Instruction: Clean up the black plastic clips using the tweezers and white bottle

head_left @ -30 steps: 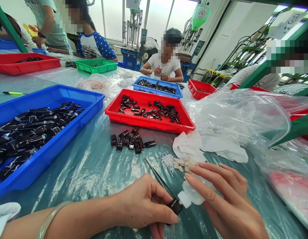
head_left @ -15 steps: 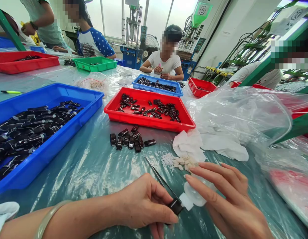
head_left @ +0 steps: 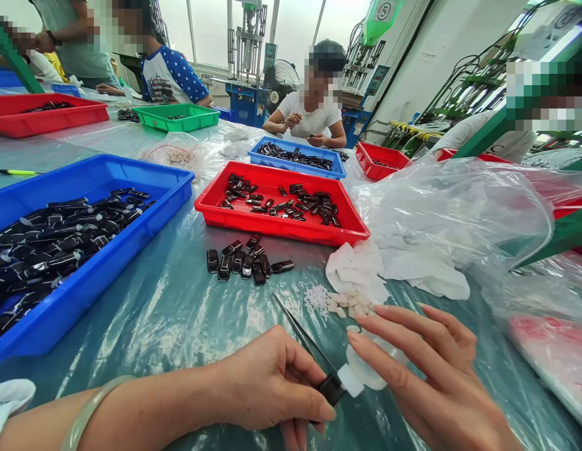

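My left hand [head_left: 285, 382] is closed, thumb and fingers pinching a small glossy black plastic piece [head_left: 331, 389]. My right hand [head_left: 441, 376] curves over a translucent white squeeze bottle [head_left: 373, 363], fingers against its side and thumb hidden. The bottle's white cap end [head_left: 351, 380] meets the black piece; whether they touch or merely overlap is unclear. Thin metal tweezers [head_left: 297, 327] point away beside my left hand; I cannot tell if it also holds them. Beyond lie several black car-shaped pieces [head_left: 247, 264], small white bits [head_left: 315, 299] and cream-coloured chips [head_left: 349, 303].
At left stands a blue tray [head_left: 145, 235] full of black pieces. A red tray [head_left: 281, 230] with more sits ahead, a smaller blue tray [head_left: 297, 168] behind it. Crumpled clear plastic [head_left: 450, 207] and white tissue [head_left: 356, 269] lie right. A co-worker [head_left: 307, 113] sits opposite.
My hands, the black piece and the bottle keep nearly the same positions. The view has shifted slightly. The co-worker opposite has moved their hands a little apart.
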Tool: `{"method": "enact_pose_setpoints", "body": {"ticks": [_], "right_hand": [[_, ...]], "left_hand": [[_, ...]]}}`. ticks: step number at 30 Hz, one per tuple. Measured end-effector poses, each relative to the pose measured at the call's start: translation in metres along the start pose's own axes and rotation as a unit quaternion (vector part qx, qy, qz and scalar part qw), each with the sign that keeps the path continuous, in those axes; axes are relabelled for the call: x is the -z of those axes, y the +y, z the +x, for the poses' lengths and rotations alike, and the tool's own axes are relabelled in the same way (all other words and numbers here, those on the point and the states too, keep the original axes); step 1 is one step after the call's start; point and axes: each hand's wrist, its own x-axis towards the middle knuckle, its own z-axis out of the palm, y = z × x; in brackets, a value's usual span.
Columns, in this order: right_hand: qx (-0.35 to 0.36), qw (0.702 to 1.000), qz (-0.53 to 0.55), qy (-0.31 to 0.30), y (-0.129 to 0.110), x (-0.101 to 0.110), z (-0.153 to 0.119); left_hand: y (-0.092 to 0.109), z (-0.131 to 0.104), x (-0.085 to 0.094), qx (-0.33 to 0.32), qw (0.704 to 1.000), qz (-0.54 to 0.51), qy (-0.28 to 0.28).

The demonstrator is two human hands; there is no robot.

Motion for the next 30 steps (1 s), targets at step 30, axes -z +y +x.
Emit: {"method": "enact_pose_setpoints", "body": {"ticks": [30], "right_hand": [[0.014, 0.999, -0.005, 0.044, -0.008, -0.007, 0.011]], "left_hand": [[0.0, -0.001, -0.002, 0.022, 1.0, 0.0, -0.011]]}}
